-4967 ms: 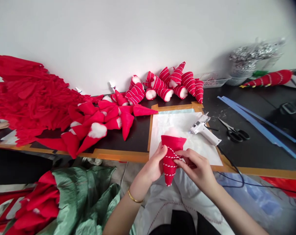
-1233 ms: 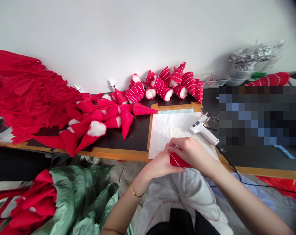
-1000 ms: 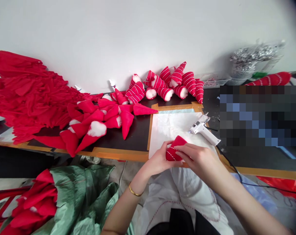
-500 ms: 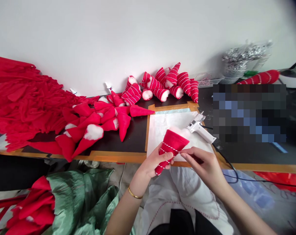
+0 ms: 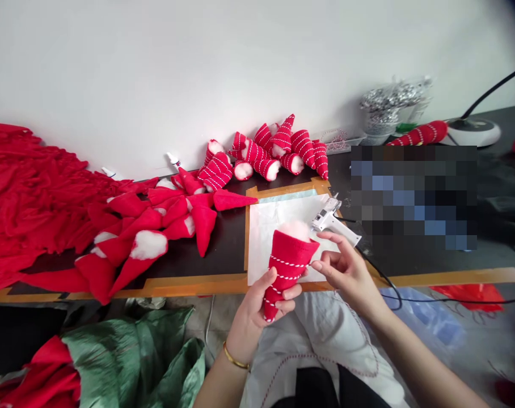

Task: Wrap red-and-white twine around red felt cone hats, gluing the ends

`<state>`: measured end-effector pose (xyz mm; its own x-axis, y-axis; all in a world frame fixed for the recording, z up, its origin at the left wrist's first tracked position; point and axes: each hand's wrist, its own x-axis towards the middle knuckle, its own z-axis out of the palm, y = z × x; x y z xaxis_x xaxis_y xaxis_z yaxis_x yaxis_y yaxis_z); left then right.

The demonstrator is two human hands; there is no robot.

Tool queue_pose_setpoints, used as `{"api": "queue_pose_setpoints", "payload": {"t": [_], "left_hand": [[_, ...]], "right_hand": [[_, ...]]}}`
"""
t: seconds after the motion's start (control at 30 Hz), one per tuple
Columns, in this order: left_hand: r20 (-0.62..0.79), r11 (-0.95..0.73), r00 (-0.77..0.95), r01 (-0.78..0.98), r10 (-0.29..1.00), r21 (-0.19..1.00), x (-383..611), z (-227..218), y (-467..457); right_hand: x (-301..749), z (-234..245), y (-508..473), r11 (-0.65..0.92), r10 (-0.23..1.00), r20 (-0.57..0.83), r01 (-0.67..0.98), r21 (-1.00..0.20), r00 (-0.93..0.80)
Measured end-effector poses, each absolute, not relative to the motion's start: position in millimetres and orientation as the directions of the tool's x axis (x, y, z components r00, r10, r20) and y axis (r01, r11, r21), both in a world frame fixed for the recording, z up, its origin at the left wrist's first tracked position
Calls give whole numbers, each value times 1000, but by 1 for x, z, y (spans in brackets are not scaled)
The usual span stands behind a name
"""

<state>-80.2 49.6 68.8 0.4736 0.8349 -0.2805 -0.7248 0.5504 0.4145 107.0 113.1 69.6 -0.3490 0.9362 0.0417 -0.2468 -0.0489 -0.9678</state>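
My left hand (image 5: 257, 294) is wrapped round a red felt cone (image 5: 285, 265) stuffed with white filling, its wide end up and its tip down. Red-and-white cord spirals around the cone's lower half. My right hand (image 5: 345, 271) is just right of the cone, thumb and forefinger pinched near the cord at the cone's side; what it pinches is too thin to make out. Both hands hover over the table's front edge, above a white sheet (image 5: 266, 226). A white glue gun (image 5: 332, 218) lies on the sheet, just beyond my right hand.
Plain stuffed red cones (image 5: 155, 221) lie left of the sheet, beside a big heap of red felt (image 5: 32, 198). Cord-wrapped cones (image 5: 274, 150) are piled against the wall. A bag of silver pieces (image 5: 389, 105) stands at the back right. Green cloth (image 5: 130, 362) lies below the table edge.
The cone has turned more upright in my left hand. My right hand has drawn slightly away from the cone to the right. The view has shifted to the right.
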Motion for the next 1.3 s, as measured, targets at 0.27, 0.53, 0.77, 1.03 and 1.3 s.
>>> {"api": "queue_pose_setpoints", "payload": {"t": [0.27,0.53,0.77,1.03,1.3], "left_hand": [[-319,460,334,-586,887,667,-75,55,47],[-267,240,3,-450,964,860,-57,79,60],[-451,496,232,-571,862,654,-75,65,53],[-341,539,417,-661,842,522,-75,46,52],[174,-177,-389,29,905,984,-71,74,54]], "right_hand": [[115,83,120,54,911,88,-97,-994,-402],[108,92,118,188,884,196,-61,-980,-424],[117,95,123,216,889,207,-25,-976,-410],[111,95,125,30,874,71,-93,-995,-481],[111,93,121,310,858,234,99,-945,-458]]}}
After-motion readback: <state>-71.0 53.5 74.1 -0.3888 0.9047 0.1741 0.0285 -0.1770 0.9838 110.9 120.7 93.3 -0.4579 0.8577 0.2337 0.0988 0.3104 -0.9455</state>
